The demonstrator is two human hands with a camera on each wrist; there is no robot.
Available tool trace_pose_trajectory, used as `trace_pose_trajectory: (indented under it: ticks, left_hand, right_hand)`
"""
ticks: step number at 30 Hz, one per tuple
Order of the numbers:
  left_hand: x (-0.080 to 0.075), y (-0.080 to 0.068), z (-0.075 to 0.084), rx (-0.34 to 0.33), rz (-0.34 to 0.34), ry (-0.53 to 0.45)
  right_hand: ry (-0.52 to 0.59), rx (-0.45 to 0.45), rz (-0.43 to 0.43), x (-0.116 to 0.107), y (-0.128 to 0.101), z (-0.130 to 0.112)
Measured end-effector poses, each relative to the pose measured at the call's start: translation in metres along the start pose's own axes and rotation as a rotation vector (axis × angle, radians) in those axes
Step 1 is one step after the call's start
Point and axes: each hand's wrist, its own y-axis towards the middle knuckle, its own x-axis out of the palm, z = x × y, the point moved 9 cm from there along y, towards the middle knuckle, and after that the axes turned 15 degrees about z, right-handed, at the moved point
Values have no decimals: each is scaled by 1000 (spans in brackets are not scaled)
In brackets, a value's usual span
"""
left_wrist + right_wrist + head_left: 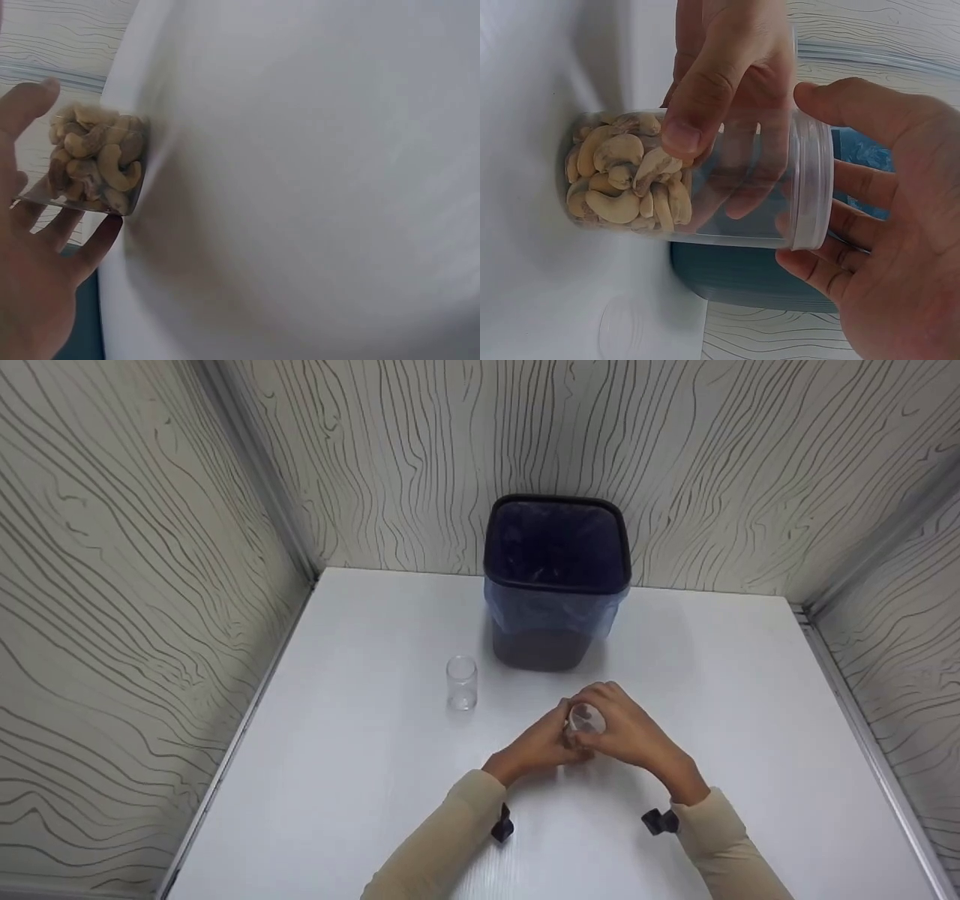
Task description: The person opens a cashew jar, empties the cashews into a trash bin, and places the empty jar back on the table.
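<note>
Here, you are working over the white table [360, 780] with both hands meeting on a clear plastic jar of cashews [697, 180], which is standing just in front of the dark bin [555, 577] lined with a blue bag. Your left hand [541, 746] is wrapping its fingers around the jar's body, thumb pressing across the wall where the nuts are sitting, while your right hand [877, 225] is cupping the wide lid [811, 184], fingers curling about its rim. Both grips are closed on the jar, though how firmly you are squeezing cannot be told.

The cashews [94, 157] are filling only the lower part, so the jar is probably feeling light and bottom-heavy, with the nuts likely shifting if you are tipping it. The wall looks thin, stiff and smooth; it may be giving slightly under a hard pinch and sliding in a loose one. Judging by the shape, the surest hold is the one you are using: one hand low around the filled part to steady it, the other flat around the lid's ribbed edge, where the skin is finding more purchase than on the slick sides.

A second, empty clear jar [461, 682] is standing apart to your left, near the bin.
</note>
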Motion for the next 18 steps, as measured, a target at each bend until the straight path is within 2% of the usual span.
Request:
trace_pose_trajectory:
  ticks: [12,18]
  left_hand:
    - [-3,-1,-5,-7,2,35]
    - [-8,2,-1,38,29,34]
  right_hand:
    - [20,-27,2,3,3,-5]
    - [15,-18,13,2,5,-8]
